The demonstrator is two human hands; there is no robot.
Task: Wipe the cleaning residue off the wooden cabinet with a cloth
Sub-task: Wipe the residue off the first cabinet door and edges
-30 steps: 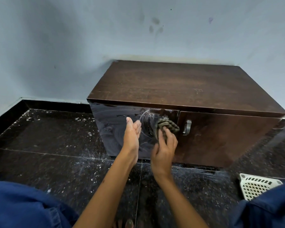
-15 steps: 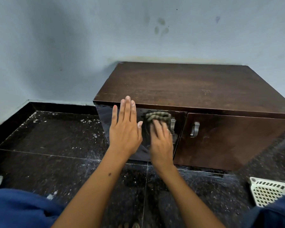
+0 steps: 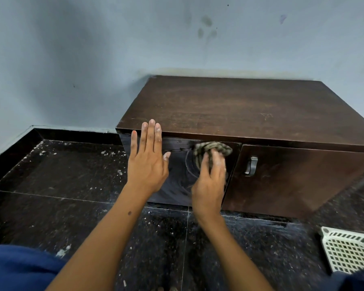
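A low dark wooden cabinet [image 3: 240, 110] stands on the floor against the wall, with two front doors. Its left door [image 3: 177, 185] looks wet and shows curved wipe streaks. My right hand [image 3: 209, 181] presses a bunched, striped grey-brown cloth [image 3: 210, 149] against the upper right part of that door. My left hand [image 3: 147, 162] lies flat with fingers spread on the door's left half, fingertips reaching the top edge. The right door carries a metal handle [image 3: 251, 165]; the left door's handle is hidden behind the cloth and hand.
The black speckled floor tiles [image 3: 61, 175] carry white flecks of debris. A white perforated plastic basket [image 3: 349, 250] lies on the floor at the lower right. The blue-grey wall [image 3: 93, 49] runs behind the cabinet. My knees in blue fabric [image 3: 19, 267] fill the lower corners.
The cloth and my right hand shifted slightly right along the top of the left door. My left hand went from edge-on to flat against the door. The view moved closer.
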